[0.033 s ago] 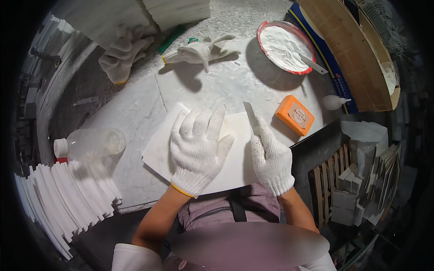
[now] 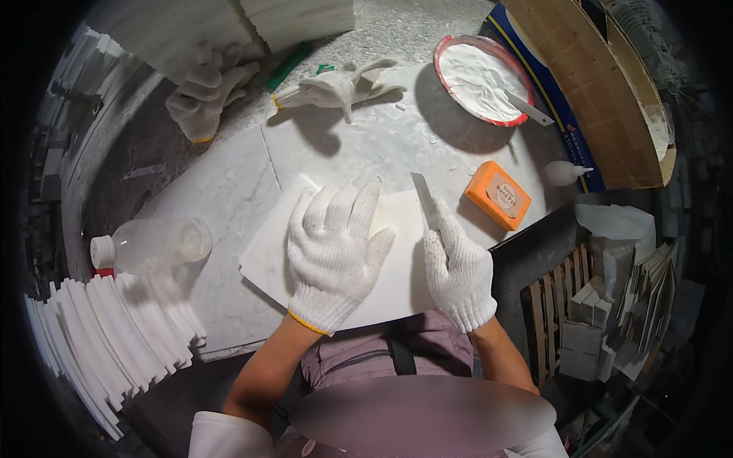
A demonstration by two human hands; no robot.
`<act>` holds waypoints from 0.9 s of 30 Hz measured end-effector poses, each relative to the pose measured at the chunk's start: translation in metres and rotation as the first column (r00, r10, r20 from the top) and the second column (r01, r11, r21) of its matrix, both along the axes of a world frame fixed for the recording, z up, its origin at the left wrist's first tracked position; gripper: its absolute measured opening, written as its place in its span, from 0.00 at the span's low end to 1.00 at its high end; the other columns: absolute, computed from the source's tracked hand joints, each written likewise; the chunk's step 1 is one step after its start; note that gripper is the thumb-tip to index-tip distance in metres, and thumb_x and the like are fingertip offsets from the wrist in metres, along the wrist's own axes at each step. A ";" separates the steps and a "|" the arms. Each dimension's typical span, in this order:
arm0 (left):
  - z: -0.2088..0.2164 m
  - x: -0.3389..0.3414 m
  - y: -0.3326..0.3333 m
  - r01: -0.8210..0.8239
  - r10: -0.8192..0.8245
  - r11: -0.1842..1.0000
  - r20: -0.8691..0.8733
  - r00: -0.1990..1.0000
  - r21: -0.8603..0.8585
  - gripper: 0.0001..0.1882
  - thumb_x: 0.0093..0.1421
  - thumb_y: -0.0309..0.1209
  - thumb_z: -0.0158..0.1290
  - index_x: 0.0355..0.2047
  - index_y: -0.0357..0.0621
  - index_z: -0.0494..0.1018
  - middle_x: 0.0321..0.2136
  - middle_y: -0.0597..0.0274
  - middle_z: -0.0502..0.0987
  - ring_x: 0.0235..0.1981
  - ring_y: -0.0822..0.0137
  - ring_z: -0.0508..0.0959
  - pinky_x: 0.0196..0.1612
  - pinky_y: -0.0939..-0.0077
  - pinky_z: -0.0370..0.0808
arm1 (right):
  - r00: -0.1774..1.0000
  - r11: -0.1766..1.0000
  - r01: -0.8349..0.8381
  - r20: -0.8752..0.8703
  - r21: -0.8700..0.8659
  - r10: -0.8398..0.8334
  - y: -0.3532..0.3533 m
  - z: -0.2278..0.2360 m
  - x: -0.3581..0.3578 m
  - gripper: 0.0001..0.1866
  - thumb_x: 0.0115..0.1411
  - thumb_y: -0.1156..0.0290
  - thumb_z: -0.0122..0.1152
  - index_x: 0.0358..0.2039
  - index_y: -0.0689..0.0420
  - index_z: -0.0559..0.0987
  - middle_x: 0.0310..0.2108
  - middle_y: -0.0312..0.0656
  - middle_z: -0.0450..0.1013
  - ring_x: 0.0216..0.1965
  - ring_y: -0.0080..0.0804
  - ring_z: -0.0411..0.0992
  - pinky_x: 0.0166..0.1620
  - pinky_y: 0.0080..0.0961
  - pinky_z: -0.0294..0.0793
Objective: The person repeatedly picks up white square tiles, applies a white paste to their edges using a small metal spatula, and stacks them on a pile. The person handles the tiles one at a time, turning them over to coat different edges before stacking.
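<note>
A white slab point(image 2: 405, 259), pale and square-edged, lies at the table's near edge. Flat on top of it rests my left hand point(image 2: 332, 248) in a white knit glove, fingers a little apart and thumb out to the side. My right hand point(image 2: 458, 271), gloved the same way, grips a flat metal scraper blade point(image 2: 424, 200) at the slab's right side. The blade points away from me, with the index finger laid along it; its lower end is hidden in the hand. Beyond that hand sits an orange hand pad point(image 2: 489, 183).
A red-rimmed bowl of white paste point(image 2: 473, 72) with a metal blade stands far right, beside a cardboard box point(image 2: 588, 76) and a small squeeze bottle point(image 2: 563, 173). Spare gloves point(image 2: 336, 90) lie at the back. Leftward are a clear plastic bottle point(image 2: 153, 243) and stacked white strips point(image 2: 114, 328).
</note>
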State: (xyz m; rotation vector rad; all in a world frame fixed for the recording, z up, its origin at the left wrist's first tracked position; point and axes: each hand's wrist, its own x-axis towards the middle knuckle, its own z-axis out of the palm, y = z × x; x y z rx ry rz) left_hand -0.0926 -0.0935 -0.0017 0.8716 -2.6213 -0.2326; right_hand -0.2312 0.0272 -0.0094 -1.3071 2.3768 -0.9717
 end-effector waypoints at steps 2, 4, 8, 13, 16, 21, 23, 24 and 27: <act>0.000 0.000 0.000 0.003 -0.003 1.000 0.000 1.000 -0.005 0.31 0.55 0.42 0.61 0.58 0.44 0.73 0.51 0.56 0.73 0.56 0.52 0.67 0.65 0.53 0.59 | 1.000 1.000 0.010 0.000 -0.012 -0.010 0.001 -0.003 0.000 0.28 0.63 0.69 0.59 0.64 0.55 0.71 0.25 0.50 0.77 0.20 0.44 0.76 0.26 0.35 0.75; 0.000 -0.001 0.000 0.007 -0.007 1.000 0.006 1.000 -0.004 0.31 0.54 0.42 0.61 0.58 0.44 0.73 0.51 0.56 0.73 0.56 0.52 0.67 0.65 0.53 0.59 | 1.000 1.000 0.008 -0.008 -0.024 -0.008 0.001 -0.004 0.000 0.28 0.63 0.69 0.59 0.64 0.56 0.71 0.25 0.50 0.77 0.20 0.44 0.76 0.26 0.35 0.75; 0.001 0.000 -0.001 0.011 -0.012 1.000 0.020 1.000 0.010 0.31 0.54 0.42 0.61 0.58 0.43 0.73 0.51 0.56 0.73 0.57 0.52 0.67 0.65 0.53 0.59 | 1.000 1.000 -0.010 -0.016 0.002 0.010 0.000 -0.001 -0.001 0.27 0.63 0.69 0.59 0.63 0.57 0.72 0.26 0.49 0.77 0.20 0.43 0.76 0.26 0.34 0.75; 0.000 0.000 -0.002 0.020 -0.021 1.000 0.025 0.999 0.021 0.31 0.55 0.42 0.61 0.57 0.43 0.73 0.51 0.55 0.73 0.57 0.52 0.67 0.65 0.52 0.59 | 1.000 0.999 -0.003 0.014 -0.049 0.004 0.001 -0.005 0.000 0.27 0.63 0.70 0.60 0.63 0.57 0.72 0.25 0.49 0.77 0.19 0.41 0.75 0.26 0.32 0.74; 0.000 0.000 -0.002 0.027 -0.027 1.000 0.022 0.999 0.012 0.31 0.55 0.42 0.61 0.57 0.43 0.73 0.51 0.54 0.73 0.57 0.51 0.67 0.65 0.52 0.59 | 1.000 0.999 0.004 0.027 -0.052 -0.002 0.001 -0.005 0.000 0.27 0.63 0.71 0.60 0.63 0.58 0.72 0.24 0.49 0.77 0.19 0.41 0.75 0.26 0.32 0.74; 0.002 -0.001 -0.003 0.013 -0.014 1.000 0.041 0.999 0.023 0.31 0.56 0.43 0.60 0.57 0.43 0.73 0.51 0.54 0.73 0.57 0.51 0.67 0.65 0.51 0.58 | 0.999 1.000 -0.002 0.042 0.002 0.001 0.000 -0.001 0.000 0.26 0.64 0.71 0.59 0.63 0.59 0.72 0.26 0.50 0.78 0.20 0.41 0.76 0.27 0.31 0.75; 0.002 0.000 -0.002 0.016 -0.018 1.000 0.045 0.999 0.027 0.30 0.56 0.43 0.60 0.57 0.42 0.73 0.51 0.53 0.73 0.57 0.50 0.67 0.65 0.51 0.58 | 0.999 1.000 0.005 0.053 0.002 -0.005 0.001 0.000 0.000 0.26 0.64 0.71 0.59 0.63 0.59 0.72 0.26 0.50 0.78 0.20 0.40 0.76 0.27 0.31 0.75; 0.002 0.000 -0.001 0.018 -0.019 0.999 0.047 0.999 0.029 0.30 0.56 0.43 0.60 0.57 0.42 0.73 0.51 0.53 0.73 0.57 0.50 0.67 0.65 0.50 0.58 | 0.998 1.000 0.008 0.059 0.002 -0.008 0.001 0.000 0.000 0.26 0.64 0.71 0.59 0.63 0.59 0.72 0.25 0.50 0.78 0.20 0.40 0.76 0.27 0.31 0.75; 0.003 -0.001 -0.002 0.022 -0.023 0.999 0.048 0.999 0.030 0.30 0.56 0.43 0.60 0.58 0.42 0.73 0.52 0.53 0.73 0.58 0.50 0.67 0.65 0.50 0.58 | 0.999 0.999 0.000 0.038 -0.044 0.002 0.001 -0.004 0.000 0.26 0.64 0.71 0.59 0.63 0.59 0.72 0.25 0.50 0.77 0.21 0.41 0.77 0.27 0.31 0.75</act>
